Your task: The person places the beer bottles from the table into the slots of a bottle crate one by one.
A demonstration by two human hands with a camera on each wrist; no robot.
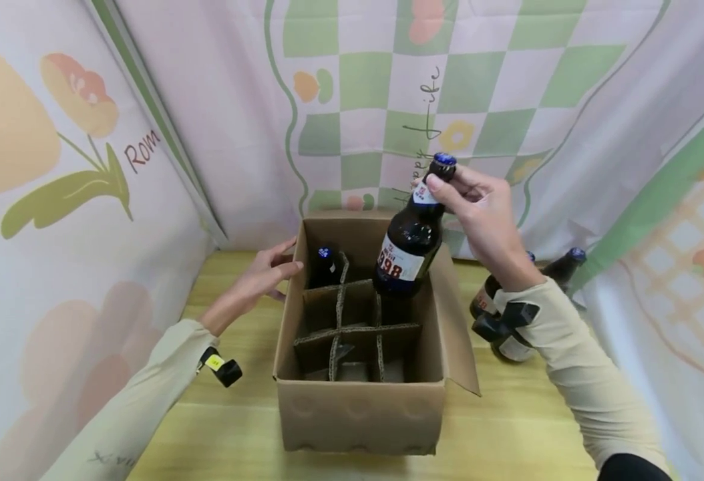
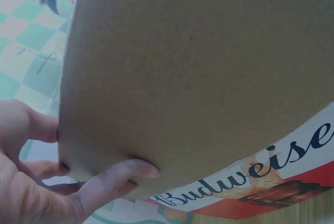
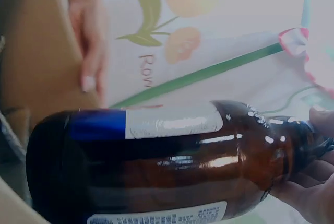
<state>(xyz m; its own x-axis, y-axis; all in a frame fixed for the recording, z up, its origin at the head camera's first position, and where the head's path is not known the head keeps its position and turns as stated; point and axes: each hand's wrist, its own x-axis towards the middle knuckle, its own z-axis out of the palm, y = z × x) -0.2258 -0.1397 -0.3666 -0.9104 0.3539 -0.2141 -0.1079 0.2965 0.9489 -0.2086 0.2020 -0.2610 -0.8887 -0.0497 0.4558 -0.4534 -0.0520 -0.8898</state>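
Observation:
My right hand (image 1: 487, 214) grips a dark brown beer bottle (image 1: 409, 250) by its neck. The bottle has a blue cap and a white label, and hangs tilted over the back right part of an open cardboard box (image 1: 361, 414). Cardboard dividers (image 1: 358, 329) split the box into several compartments. One blue-capped bottle (image 1: 324, 262) stands in the back left compartment. My left hand (image 1: 262, 270) holds the box at its back left; in the left wrist view, thumb and fingers (image 2: 138, 167) pinch the cardboard near its edge. In the right wrist view the held bottle (image 3: 177, 161) lies across the picture.
More bottles (image 1: 562, 264) stand on the wooden table (image 1: 508, 414) right of the box, partly behind my right forearm. A side flap (image 1: 460, 334) sticks out on the box's right. Patterned curtains (image 1: 364, 87) hang behind and on both sides.

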